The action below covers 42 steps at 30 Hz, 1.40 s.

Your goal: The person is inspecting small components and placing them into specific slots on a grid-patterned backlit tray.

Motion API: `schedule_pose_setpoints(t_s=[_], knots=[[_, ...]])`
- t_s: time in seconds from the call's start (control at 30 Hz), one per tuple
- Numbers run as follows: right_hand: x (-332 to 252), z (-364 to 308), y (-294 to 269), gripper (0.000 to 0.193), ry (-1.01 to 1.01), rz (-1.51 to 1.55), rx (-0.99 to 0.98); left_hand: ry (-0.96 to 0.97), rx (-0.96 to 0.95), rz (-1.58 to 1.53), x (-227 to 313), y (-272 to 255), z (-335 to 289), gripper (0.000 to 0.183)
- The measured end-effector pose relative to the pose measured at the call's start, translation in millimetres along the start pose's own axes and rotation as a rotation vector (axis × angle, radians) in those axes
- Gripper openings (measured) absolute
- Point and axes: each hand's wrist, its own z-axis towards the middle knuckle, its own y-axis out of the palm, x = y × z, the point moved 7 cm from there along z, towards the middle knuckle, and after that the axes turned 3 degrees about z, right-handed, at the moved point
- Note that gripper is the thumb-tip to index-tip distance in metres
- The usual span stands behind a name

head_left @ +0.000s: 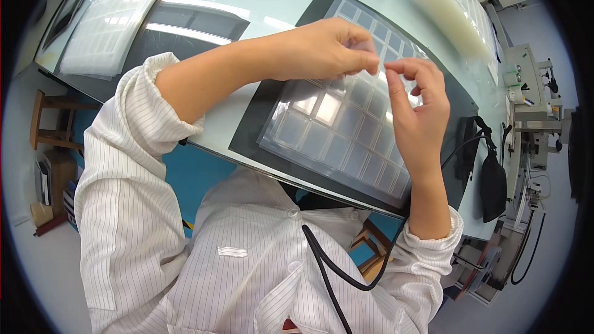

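Observation:
A clear plastic sheet [303,133] with a grid of rectangular cells lies at a slant on a black mat [250,127]. Over its far half, my left hand [331,49] is closed, thumb and fingertips pinched together. Just to the right, my right hand [424,96] also pinches, thumb against forefinger with the other fingers curled. The two sets of fingertips nearly meet above the sheet. Anything between them is too small or too clear to make out. Light glares off several cells, and my hands and left forearm cover part of the sheet.
A stack of clear gridded sheets [117,21] lies at the far left, beside a dark glossy panel [176,34]. Another thick stack [451,18] stands at the far right. A black pouch [493,185] hangs at the right table edge. A black cable [328,272] runs across my front.

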Motion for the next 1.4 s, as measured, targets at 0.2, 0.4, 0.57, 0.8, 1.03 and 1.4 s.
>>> schedule_pose_setpoints(t_s=[0.2,0.4,0.57,0.8,1.03,1.4], knots=[[-2,-22,17,0.012,-0.195,-0.268,-0.146,-0.125,0.198,-0.154,-9,-9,4,0.025],[-3,-24,20,0.013,-0.218,-0.265,-0.098,-0.12,0.21,-0.167,-10,-6,6,0.023],[-2,-22,23,0.013,-0.177,-0.215,-0.168,-0.128,0.217,-0.157,-11,-7,3,0.024],[-4,-23,22,0.014,-0.211,-0.283,-0.125,-0.118,0.211,-0.137,-10,-7,2,0.023],[-6,-22,22,0.015,-0.216,-0.324,-0.109,-0.116,0.209,-0.13,-9,-6,3,0.025],[-7,-22,21,0.014,-0.208,-0.357,-0.124,-0.123,0.208,-0.095,-8,-7,2,0.024]])
